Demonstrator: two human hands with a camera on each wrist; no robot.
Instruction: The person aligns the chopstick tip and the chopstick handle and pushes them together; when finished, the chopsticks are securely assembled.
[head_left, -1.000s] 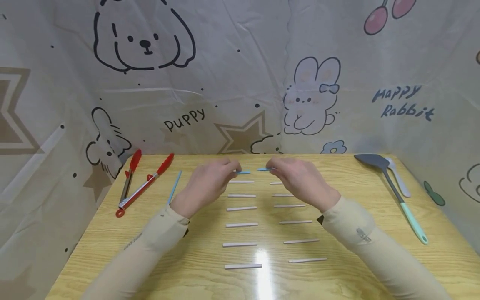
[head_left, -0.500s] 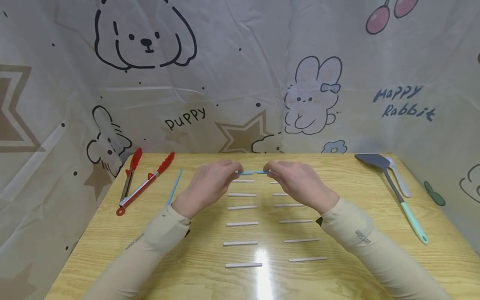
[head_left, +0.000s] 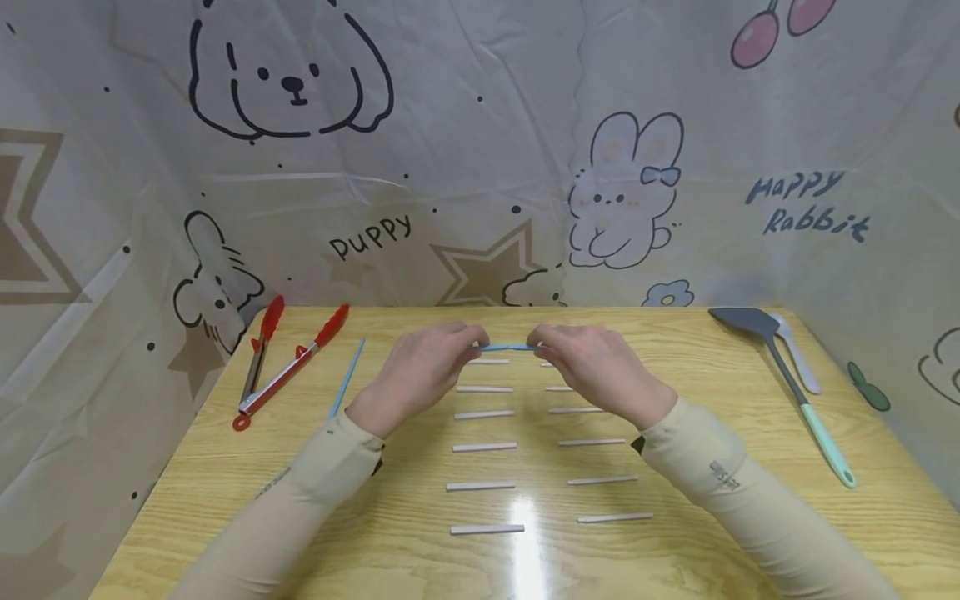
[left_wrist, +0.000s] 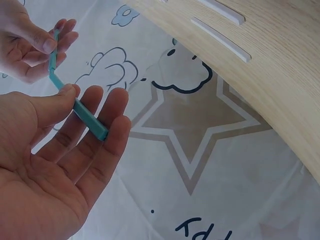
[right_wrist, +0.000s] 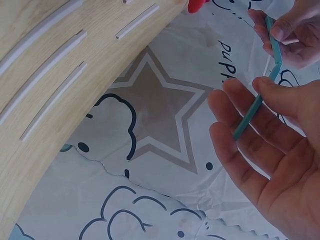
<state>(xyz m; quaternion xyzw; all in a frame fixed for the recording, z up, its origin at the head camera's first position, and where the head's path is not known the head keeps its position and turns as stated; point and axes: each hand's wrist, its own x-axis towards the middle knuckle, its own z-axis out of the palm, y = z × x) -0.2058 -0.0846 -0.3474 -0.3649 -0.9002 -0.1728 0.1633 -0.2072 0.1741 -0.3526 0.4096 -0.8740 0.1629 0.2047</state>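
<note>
My left hand [head_left: 420, 371] pinches a slim blue stick piece [left_wrist: 91, 120] between thumb and fingers; in the left wrist view it lies across the fingers. My right hand [head_left: 600, 367] pinches a second, thinner blue piece [right_wrist: 248, 117] the same way. Over the far end of the table the inner ends of both pieces meet between the hands, with a slight bend where they join. A longer blue stick [head_left: 347, 377] lies on the table beside the left forearm, its near end by the sleeve.
Below the hands, white stick pieces lie in two columns on the wooden table [head_left: 405, 533], a left column [head_left: 483, 447] and a right one [head_left: 591, 442]. Red-tipped tongs [head_left: 281, 383] lie spread at the left. A spatula [head_left: 787, 367] and a pale utensil [head_left: 798, 358] lie at the right.
The two blue pieces were apart a second ago with a gap between them. Both hands have drawn inward, and the ends now meet. The white pieces have stayed put.
</note>
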